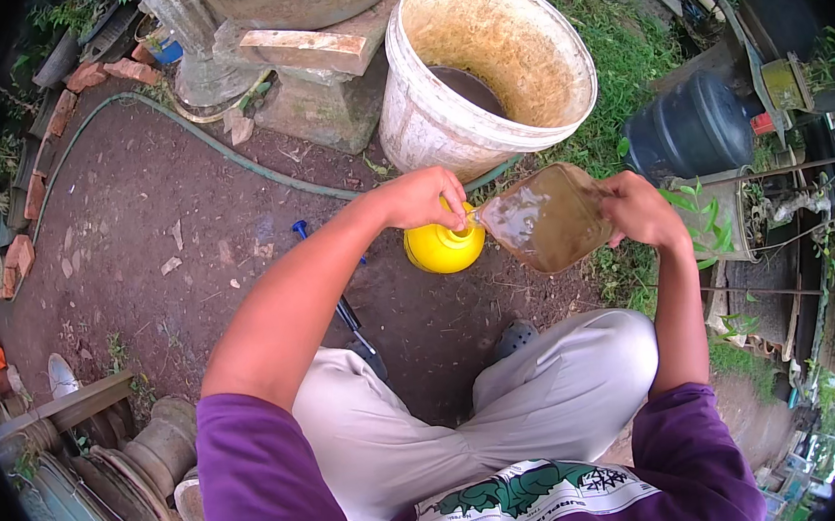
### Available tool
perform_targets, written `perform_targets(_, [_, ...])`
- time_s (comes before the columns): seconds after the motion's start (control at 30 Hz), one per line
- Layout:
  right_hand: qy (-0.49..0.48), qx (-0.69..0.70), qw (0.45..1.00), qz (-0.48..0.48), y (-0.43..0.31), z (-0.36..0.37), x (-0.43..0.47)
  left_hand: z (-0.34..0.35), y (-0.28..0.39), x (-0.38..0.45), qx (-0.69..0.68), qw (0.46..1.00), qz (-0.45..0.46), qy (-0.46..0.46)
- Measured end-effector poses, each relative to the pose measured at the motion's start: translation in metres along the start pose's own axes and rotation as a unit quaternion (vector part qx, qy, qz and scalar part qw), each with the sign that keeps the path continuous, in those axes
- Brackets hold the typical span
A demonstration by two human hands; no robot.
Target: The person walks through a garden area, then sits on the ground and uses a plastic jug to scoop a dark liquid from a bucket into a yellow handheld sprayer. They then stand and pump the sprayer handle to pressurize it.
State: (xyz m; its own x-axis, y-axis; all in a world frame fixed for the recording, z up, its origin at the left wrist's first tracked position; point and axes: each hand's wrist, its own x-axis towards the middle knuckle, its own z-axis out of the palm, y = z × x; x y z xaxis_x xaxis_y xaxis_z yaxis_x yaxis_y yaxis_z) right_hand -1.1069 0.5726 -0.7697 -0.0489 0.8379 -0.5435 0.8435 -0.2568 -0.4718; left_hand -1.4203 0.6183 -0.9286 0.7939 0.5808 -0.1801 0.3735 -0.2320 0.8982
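Observation:
My right hand (639,210) is closed on the far side of a brownish scoop-like container (551,219) that holds murky water. The container is tilted towards my left hand, and water runs from its left corner into the round opening of a yellow plastic bottle or tank (443,252) on the ground. My left hand (432,197) is at the bottle's rim, its fingertips pinched there and partly hiding the opening. Left of the bottle, a blue-and-black pump or sprayer part (347,316) lies on the soil, partly behind my left forearm.
A large dirty white bucket (412,122) with dark liquid stands beyond the bottle. A green hose (242,157) curves over the soil. A concrete stand (324,111) with a brick (303,51) is at the back. A dark blue water jug (698,124) lies at the right.

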Motion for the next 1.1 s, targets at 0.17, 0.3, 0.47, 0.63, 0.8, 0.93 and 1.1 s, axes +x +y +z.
perform_targets(0.17, [0.008, -0.031, 0.999, 0.006, 0.003, -0.005, 0.004, -0.005, 0.001, 0.005, 0.007, 1.000, -0.001, 0.007])
perform_targets(0.3, [0.006, -0.035, 0.999, 0.013, 0.005, -0.004, 0.004, -0.002, 0.005, 0.005, 0.019, 1.000, 0.009, 0.015])
perform_targets(0.47, [0.015, -0.030, 0.999, 0.004, 0.005, -0.004, 0.004, -0.001, 0.010, 0.005, 0.038, 0.999, 0.019, 0.023])
perform_targets(0.63, [0.021, -0.035, 0.999, -0.002, 0.003, -0.003, 0.002, -0.002, 0.011, 0.004, 0.026, 0.999, 0.016, 0.020])
perform_targets(0.8, [0.028, -0.047, 0.998, -0.008, -0.004, -0.003, -0.002, -0.002, 0.012, 0.005, 0.039, 0.999, 0.024, 0.014])
perform_targets(0.93, [0.035, -0.051, 0.998, -0.010, -0.004, -0.003, -0.003, -0.003, 0.012, 0.003, 0.072, 0.997, 0.024, 0.015])
perform_targets(1.1, [0.039, -0.050, 0.998, -0.020, -0.004, -0.003, -0.004, -0.007, 0.009, 0.002, 0.030, 0.999, 0.012, 0.007])
